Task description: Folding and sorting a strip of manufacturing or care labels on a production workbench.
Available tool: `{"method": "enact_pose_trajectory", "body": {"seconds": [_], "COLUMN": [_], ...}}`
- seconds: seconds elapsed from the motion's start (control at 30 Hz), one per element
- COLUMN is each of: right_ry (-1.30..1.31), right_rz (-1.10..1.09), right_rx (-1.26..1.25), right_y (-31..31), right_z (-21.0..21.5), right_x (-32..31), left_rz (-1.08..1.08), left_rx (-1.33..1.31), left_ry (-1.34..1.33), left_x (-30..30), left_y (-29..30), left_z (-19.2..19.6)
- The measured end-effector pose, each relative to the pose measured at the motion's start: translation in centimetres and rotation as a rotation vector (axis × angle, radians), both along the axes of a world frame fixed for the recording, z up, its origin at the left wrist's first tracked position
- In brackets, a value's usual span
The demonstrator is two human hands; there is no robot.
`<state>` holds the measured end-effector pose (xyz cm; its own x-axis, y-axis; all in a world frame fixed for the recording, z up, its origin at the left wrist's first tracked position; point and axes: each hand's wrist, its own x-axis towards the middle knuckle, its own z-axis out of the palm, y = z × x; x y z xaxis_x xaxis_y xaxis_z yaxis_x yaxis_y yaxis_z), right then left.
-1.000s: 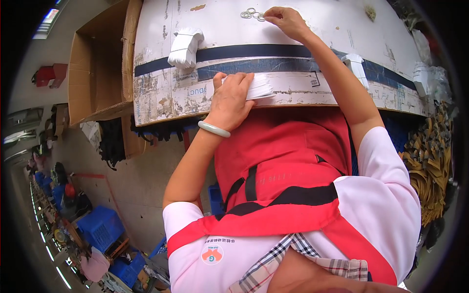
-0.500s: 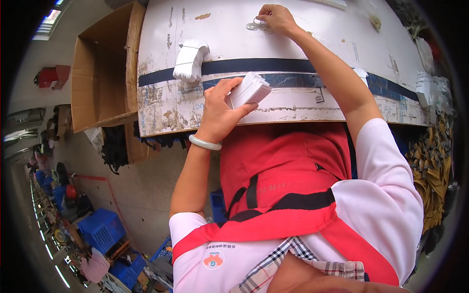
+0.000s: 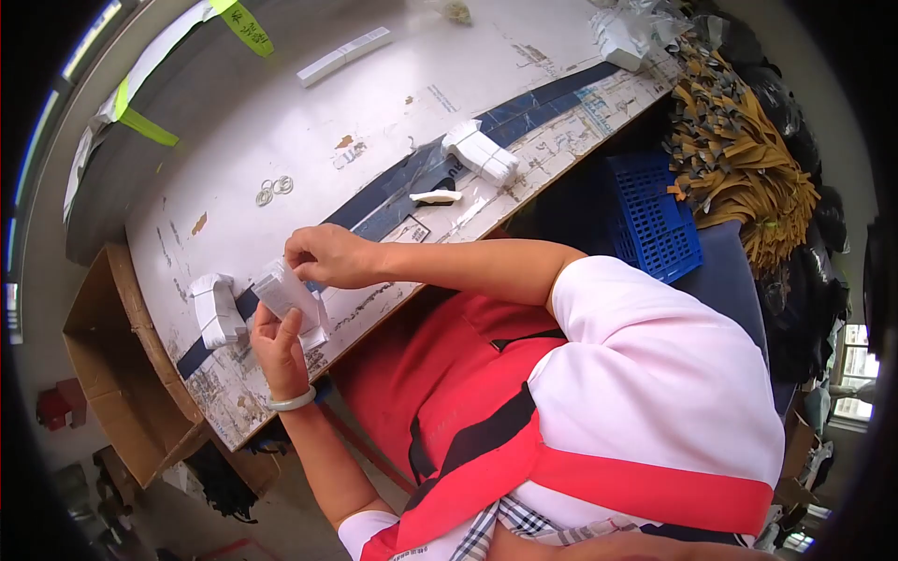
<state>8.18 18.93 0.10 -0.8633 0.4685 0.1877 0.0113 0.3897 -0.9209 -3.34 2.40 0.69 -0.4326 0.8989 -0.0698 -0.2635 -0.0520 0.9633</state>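
My left hand (image 3: 280,353), with a pale bangle at the wrist, grips a stack of white paper slips (image 3: 285,292) over the near left part of the table. At the stack's upper right edge is my right hand (image 3: 329,254); its thumb and fingers are pinched together. Whatever lies in that pinch is too small to make out. Just left of the held slips, another bundle of white slips (image 3: 217,312) lies on the table. A few pale rubber bands (image 3: 273,191) rest farther in on the tabletop.
The worn white table (image 3: 309,140) carries a dark tape strip. Toward its right are another white bundle (image 3: 481,154), a small white-and-black item (image 3: 436,196) and clear plastic bags (image 3: 629,37). A long white strip (image 3: 344,56) lies far back. An open cardboard box (image 3: 126,374) stands left; a blue basket (image 3: 655,220) right.
My right hand has left the rubber bands and come back to the slips in my left hand. The view has turned, so the table now slants and more of its right side shows.
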Motion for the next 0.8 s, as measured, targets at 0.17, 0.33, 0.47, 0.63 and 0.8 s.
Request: {"method": "enact_pose_trajectory", "body": {"seconds": [0.17,0.33,0.47,0.63,0.8], "right_ry": [-0.033,0.081,0.473,0.157,0.096], "right_rz": [0.114,0.167,0.322,0.477,0.452], "right_rx": [-0.498,-0.926,-1.495,-1.161,-1.098], "right_y": [0.8,0.0,0.8,0.7,0.7], "right_z": [-1.3,-3.0,-1.6,0.3,1.6], "right_x": [3.8,5.7,7.3,8.2,10.0], "left_rz": [-0.137,-0.297,-0.192,-0.232,-0.284], "left_rx": [-0.071,-0.177,-0.164,-0.122,-0.15], "left_ry": [-0.088,-0.139,-0.14,-0.089,-0.11], "left_x": [1.4,3.2,3.9,3.6,4.2], "left_y": [-0.1,-0.2,-0.8,-1.4,-1.6], "left_z": [-0.8,-0.1,0.6,3.9,4.2]}}
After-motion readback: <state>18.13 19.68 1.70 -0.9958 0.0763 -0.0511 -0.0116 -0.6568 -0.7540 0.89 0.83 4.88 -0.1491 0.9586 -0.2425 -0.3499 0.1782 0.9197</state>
